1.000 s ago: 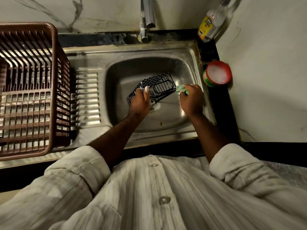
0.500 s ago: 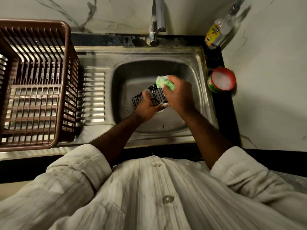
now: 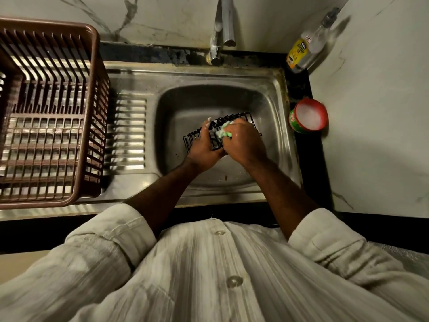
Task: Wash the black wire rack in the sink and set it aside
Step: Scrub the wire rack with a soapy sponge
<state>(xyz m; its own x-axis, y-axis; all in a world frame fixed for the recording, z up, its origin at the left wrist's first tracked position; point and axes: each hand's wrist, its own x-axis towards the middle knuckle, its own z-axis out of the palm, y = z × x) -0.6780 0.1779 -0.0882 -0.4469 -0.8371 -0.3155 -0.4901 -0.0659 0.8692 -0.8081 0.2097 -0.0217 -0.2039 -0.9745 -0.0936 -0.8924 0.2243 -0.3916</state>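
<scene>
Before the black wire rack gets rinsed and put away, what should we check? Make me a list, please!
1. Left hand grips the black wire rack: ok.
2. Right hand holds the green sponge against the rack: ok.
3. Rack is over the basin of the steel sink, so drips land inside: ok.
4. Water runs from the metal tap for rinsing: not ok, no stream shows.
5. Brown slatted plastic basket stands left of the sink, ready for the rack: ok.
6. Every wire is scrubbed clean: cannot tell, hands cover much of it.
</scene>
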